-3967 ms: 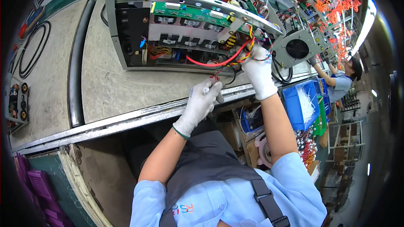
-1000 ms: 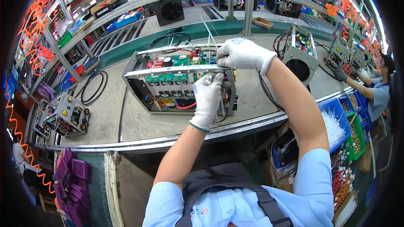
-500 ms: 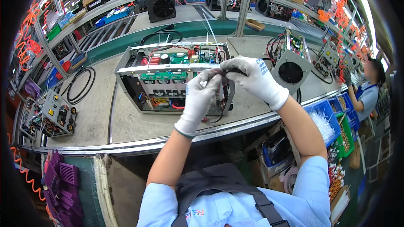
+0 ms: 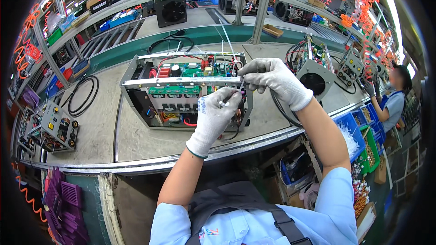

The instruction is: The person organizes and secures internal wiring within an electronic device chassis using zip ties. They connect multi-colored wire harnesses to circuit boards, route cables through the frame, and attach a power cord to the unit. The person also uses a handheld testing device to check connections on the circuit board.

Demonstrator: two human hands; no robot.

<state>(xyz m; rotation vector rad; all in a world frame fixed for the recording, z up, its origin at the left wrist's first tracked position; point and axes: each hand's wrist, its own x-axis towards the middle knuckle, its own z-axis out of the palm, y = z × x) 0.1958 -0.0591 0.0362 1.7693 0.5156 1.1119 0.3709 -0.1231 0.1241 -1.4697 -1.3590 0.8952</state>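
Both gloved hands pinch one white cable tie: left hand at 6 o'clock, right hand at 2, over open metal chassis.

Four seconds ago your hands were at the right end of the open metal chassis, your right hand reaching into the red wiring at its corner and your left hand lower, near the front edge of the surface. Now both hands are in front of the chassis's right half, close together, pinching a thin white cable tie between the gloved fingertips. A second ago your right hand rested on top of the chassis; now it is lifted off it. Your view has also swung, so the chassis sits more central and upright.
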